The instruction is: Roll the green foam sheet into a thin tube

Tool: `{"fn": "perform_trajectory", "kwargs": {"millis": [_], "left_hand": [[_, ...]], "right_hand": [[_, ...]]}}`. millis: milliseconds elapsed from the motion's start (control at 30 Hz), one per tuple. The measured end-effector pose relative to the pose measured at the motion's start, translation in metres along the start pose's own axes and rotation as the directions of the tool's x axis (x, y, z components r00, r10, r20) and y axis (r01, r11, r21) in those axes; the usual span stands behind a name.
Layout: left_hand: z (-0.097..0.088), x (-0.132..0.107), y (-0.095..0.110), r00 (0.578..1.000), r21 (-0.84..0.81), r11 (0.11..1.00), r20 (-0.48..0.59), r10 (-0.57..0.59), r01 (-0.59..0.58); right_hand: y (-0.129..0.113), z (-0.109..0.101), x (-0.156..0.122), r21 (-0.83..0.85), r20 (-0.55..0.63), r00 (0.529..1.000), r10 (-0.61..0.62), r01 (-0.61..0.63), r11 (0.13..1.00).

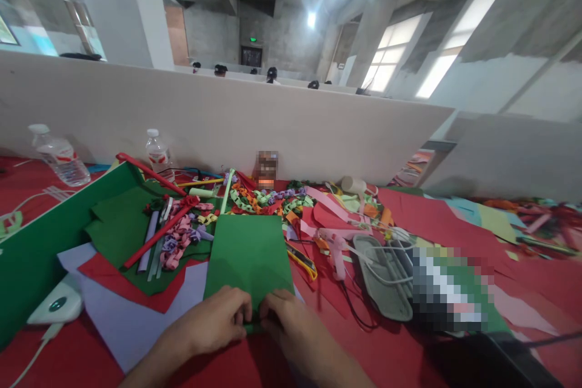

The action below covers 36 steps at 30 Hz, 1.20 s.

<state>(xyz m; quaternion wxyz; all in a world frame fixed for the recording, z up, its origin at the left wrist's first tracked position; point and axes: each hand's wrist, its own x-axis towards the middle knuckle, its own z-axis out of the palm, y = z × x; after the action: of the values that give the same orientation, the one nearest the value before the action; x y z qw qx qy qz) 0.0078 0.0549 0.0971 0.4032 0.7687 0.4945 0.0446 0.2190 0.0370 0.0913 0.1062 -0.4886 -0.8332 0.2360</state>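
A rectangular sheet of green paper [250, 251] lies on the red table in front of me. At its near edge, my left hand [230, 315] has curled fingers and grips the left part. My right hand [282, 315] holds the same edge on the right, thumb and fingers bent around it. Between the two hands the near edge looks folded or rolled into a narrow strip. The undersides of my fingers are hidden. Close to the sheet's right side is a yellow utility knife [302, 260], and a pink glue gun [337, 251] lies beyond it.
Paper chains [268, 199] and scraps pile up behind the sheet. Left are a red paper tube [161, 233], purple paper [107, 303] and a white power socket [59, 303]. A grey tray [382, 291] sits right. Two water bottles [61, 157] stand by the white partition [273, 121].
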Motion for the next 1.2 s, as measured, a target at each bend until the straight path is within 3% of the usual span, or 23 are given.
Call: {"fn": "perform_trajectory", "kwargs": {"millis": [100,200,300,400,567,700,900,1100,1200], "left_hand": [[-0.008,0.007,0.0,0.998,0.008,1.0,0.061,0.004,-0.005],[-0.011,0.012,-0.002,0.996,-0.027,1.0,0.089,0.012,-0.009],[-0.012,0.015,-0.003,0.992,-0.073,0.997,0.127,0.023,-0.014],[-0.01,0.013,-0.002,0.991,-0.06,0.998,0.132,0.026,-0.018],[0.005,-0.003,-0.003,0.993,0.112,0.991,-0.084,0.085,-0.075],[0.017,-0.012,-0.005,0.988,0.164,0.984,-0.124,0.097,-0.076],[0.019,-0.017,0.006,0.983,0.279,0.96,-0.167,0.077,-0.028],[0.045,-0.009,-0.001,0.968,0.576,0.817,-0.217,0.127,0.021],[0.056,-0.009,-0.005,0.963,0.649,0.759,-0.231,0.136,0.048]], "right_hand": [[0.005,0.013,-0.002,-0.216,-0.094,0.984,-0.154,0.13,0.968],[0.006,0.025,-0.007,-0.415,-0.147,0.937,-0.318,0.233,0.88],[0.003,0.028,-0.011,-0.512,-0.143,0.912,-0.384,0.263,0.817],[0.0,0.025,-0.011,-0.543,-0.13,0.912,-0.388,0.262,0.798],[0.003,0.026,-0.005,-0.526,-0.133,0.924,-0.359,0.241,0.816],[0.006,0.025,0.0,-0.451,-0.071,0.958,-0.278,0.218,0.865],[0.005,0.018,0.005,-0.371,0.023,0.986,-0.167,0.163,0.914],[0.007,0.026,-0.002,-0.388,-0.026,0.979,-0.204,0.179,0.904],[0.008,0.033,-0.007,-0.407,-0.086,0.966,-0.243,0.188,0.894]]}}
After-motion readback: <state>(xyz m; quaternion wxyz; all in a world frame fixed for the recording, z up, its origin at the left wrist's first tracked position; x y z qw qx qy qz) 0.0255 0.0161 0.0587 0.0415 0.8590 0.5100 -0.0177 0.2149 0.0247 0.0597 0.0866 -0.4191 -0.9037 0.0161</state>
